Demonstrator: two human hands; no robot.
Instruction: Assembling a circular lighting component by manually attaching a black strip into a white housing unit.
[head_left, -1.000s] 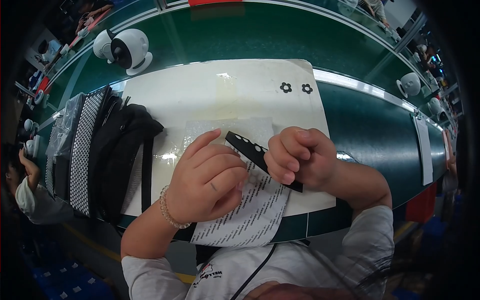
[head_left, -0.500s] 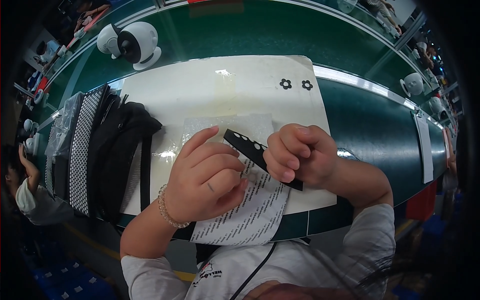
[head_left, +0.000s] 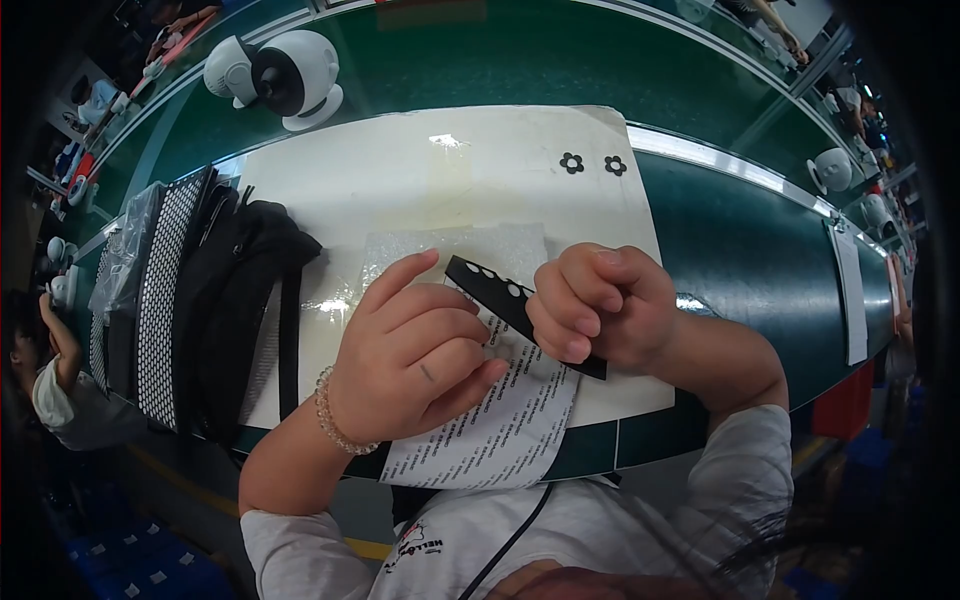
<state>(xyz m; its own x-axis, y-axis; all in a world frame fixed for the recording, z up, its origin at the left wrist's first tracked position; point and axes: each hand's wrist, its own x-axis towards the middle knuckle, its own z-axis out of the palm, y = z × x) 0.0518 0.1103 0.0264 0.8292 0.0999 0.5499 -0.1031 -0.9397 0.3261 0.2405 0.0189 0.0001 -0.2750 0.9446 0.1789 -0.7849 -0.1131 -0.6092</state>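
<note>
My left hand [head_left: 405, 365] hovers over a white printed sheet [head_left: 480, 440], fingers bent inward and little finger raised. Whatever may be between its thumb and fingers is hidden. A flat black strip [head_left: 490, 288] with white round dots runs slantwise from beside this hand to beneath my right hand [head_left: 605, 300]. That hand is closed, its lower fingers over the strip, whose near end shows below them. The grip itself is partly hidden. Under the printed sheet lies a piece of clear bubble wrap [head_left: 400, 245].
Both lie on a large cream board [head_left: 500, 150] with two black flower shapes [head_left: 571, 162]. At the left lean black mesh bags [head_left: 250, 300] and a clear plastic bag [head_left: 128, 255]. White rounded devices [head_left: 300, 75] stand on the green surface beyond. Another person [head_left: 60, 390] is at far left.
My left thumb has moved outward a little from the bent fingers. The right hand and the strip stay in place. The white devices beyond the board have shifted slightly right.
</note>
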